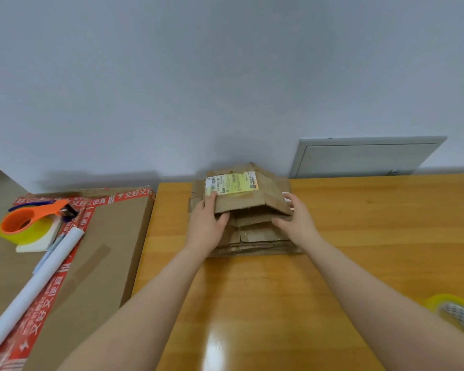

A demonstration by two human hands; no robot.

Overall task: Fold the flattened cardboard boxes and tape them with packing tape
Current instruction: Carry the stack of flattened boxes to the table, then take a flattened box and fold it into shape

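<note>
Past the packing tape roll (457,313), left hand (206,227) and right hand (296,222) are gripping the labelled cardboard box (248,203) by its edges, fingers curled; forcing worn creases risks tearing it.

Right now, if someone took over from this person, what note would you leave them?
Left hand grips the labelled top box at its left edge; right hand holds its right edge.
It is partly opened, above the stack of flat boxes on the table.
No finished box shows; folding and taping remain.
Tape dispenser lies on the large box, left; a tape roll at near right.
</note>
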